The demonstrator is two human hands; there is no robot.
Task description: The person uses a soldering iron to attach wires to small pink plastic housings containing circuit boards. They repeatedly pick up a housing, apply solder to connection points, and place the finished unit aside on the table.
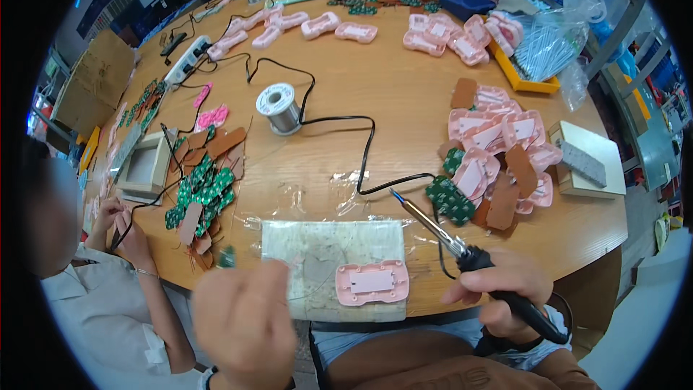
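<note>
My right hand grips the black handle of a soldering iron; its tip points up and left, above the table's middle right. My left hand is closed and slightly blurred, left of a worn pale mat. What its fingers hold is hidden. A small blurred green piece shows just beyond the knuckles; I cannot tell whether it is held. A thin wire curves over the mat beside this hand. On the mat's right half lies a pink plastic shell with a white plate inside, apart from both hands.
A solder spool stands mid-table; a black cord runs past it. Green and brown circuit boards are heaped left, pink shells and more boards right. A cream box sits at the right edge. Another person's hands are at left.
</note>
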